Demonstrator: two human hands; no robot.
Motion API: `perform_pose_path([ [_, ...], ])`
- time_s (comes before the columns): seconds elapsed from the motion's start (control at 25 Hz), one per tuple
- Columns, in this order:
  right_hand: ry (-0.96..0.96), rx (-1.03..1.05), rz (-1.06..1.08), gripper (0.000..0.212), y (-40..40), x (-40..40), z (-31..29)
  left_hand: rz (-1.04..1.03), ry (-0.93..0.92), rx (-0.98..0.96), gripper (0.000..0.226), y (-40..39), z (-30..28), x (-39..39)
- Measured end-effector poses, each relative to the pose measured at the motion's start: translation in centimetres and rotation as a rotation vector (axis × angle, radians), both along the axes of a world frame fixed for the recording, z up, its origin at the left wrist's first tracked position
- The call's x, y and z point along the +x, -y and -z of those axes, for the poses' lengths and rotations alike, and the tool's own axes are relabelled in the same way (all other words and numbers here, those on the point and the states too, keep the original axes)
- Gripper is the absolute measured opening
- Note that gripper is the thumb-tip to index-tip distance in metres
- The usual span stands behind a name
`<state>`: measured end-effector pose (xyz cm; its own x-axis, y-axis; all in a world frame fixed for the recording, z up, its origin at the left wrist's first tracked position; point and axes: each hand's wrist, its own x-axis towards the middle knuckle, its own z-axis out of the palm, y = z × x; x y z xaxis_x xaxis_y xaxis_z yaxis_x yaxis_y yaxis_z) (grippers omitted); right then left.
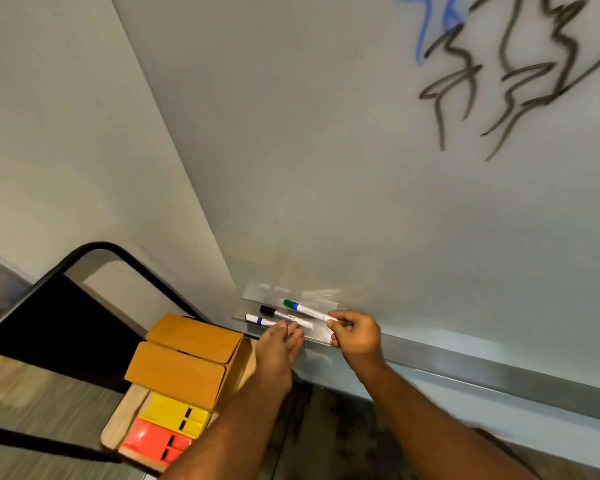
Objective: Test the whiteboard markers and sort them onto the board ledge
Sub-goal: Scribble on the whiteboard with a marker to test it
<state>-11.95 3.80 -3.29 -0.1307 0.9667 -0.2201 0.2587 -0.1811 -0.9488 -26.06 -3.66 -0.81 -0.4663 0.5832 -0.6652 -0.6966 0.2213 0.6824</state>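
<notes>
Three white markers lie side by side on the clear ledge at the whiteboard's lower left. The green-capped marker is the farthest back; my right hand pinches its right end. In the middle lies the black-capped marker. The blue-capped marker is nearest, and my left hand reaches to it with straight fingers whose tips touch the marker bodies. The whiteboard carries black and blue scribbles at the upper right.
A brown cardboard box sits on a wooden stool left of my arms, with a yellow block and a red block in front of it. A black chair frame stands at the left. A metal rail runs along the board's bottom.
</notes>
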Motion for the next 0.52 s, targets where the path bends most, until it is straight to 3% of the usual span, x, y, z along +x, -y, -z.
perform_pose_path([
  [0.24,0.044,0.051,-0.077,0.017,0.0,-4.5,1.7,0.062,0.064,-0.090,0.026,1.9,0.9,-1.4],
  [0.52,0.331,0.233,-0.185,0.018,0.6,-6.4,2.8,0.099,0.055,-0.124,0.023,2.8,1.3,-2.0],
])
